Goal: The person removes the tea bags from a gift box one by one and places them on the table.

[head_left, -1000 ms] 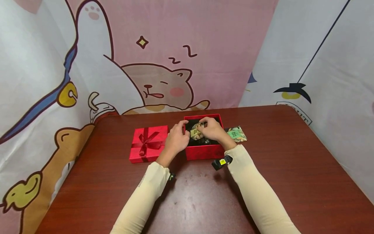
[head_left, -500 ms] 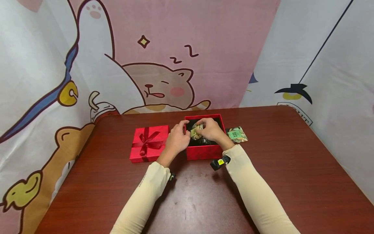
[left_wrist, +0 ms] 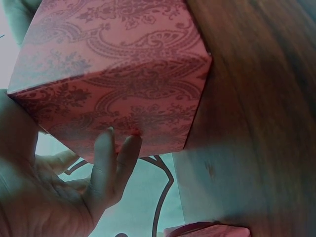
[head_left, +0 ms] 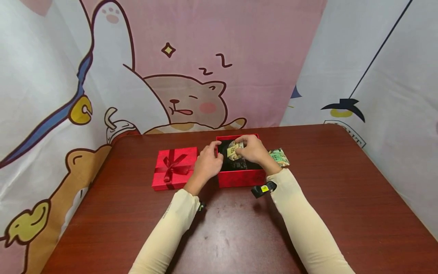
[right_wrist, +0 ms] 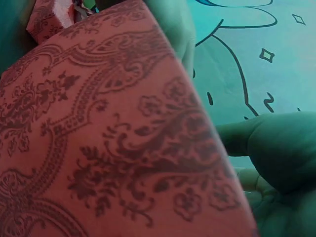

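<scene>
Right grip (head_left: 253, 150) pinches packet (head_left: 233, 151) — left grip (head_left: 208, 160) on box (head_left: 241, 179) edge — lid (head_left: 164, 180) apart.

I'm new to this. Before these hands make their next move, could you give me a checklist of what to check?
1. Box steady: ok. The left hand rests against the left side of the red box.
2. Packet gripped: ok. The right hand pinches the yellow-labelled packet.
3. Box uncovered: ok. The lid with a bow lies left of it on the table.
4. Green-labelled packet out of the way: ok. It lies right of the box, partly hidden by the right arm.
5. Yellow-labelled packet lifted free of everything inside: cannot tell.
</scene>
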Demonstrator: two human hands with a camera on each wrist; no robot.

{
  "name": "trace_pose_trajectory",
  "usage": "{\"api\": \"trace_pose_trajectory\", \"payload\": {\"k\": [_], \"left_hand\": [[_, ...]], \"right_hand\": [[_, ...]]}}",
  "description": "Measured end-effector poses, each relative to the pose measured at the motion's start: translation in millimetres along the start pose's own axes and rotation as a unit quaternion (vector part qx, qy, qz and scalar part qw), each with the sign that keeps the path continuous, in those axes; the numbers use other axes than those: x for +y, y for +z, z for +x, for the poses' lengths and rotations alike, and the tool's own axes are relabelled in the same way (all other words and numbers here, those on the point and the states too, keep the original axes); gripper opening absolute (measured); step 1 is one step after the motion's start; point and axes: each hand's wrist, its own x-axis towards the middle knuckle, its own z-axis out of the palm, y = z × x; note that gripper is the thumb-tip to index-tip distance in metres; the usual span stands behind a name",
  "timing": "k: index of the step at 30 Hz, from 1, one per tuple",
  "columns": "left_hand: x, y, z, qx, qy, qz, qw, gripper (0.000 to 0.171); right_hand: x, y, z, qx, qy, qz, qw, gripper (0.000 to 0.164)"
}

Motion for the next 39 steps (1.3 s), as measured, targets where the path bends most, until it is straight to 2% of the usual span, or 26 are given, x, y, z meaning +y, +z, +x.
{"api": "trace_pose_trajectory", "payload": {"k": [10,18,24,39], "left_hand": [[1.1,0.3,-0.7,-0.004,-0.003,0.001,1.0000,0.047],[1.7,0.9,-1.2,-0.002,-0.003,0.002,1.0000,0.047],[2.2,2.5,-0.9,0.005,-0.002,0.005,1.0000,0.047],[1.3,2.6,-1.9,0.011,0.002,0.002,0.9999,0.046]], "right_hand": [[1.0,-16.1,-10.6,0.023,0.005,0.040,0.999,0.035],[1.0,-30.1,-21.0,0.016,0.006,0.042,0.999,0.034],[4.4,-44.7,-27.6,-0.001,0.007,0.078,0.997,0.036],[22.1,-82.1,-45.7,0.007,0.022,0.113,0.993,0.040]]}}
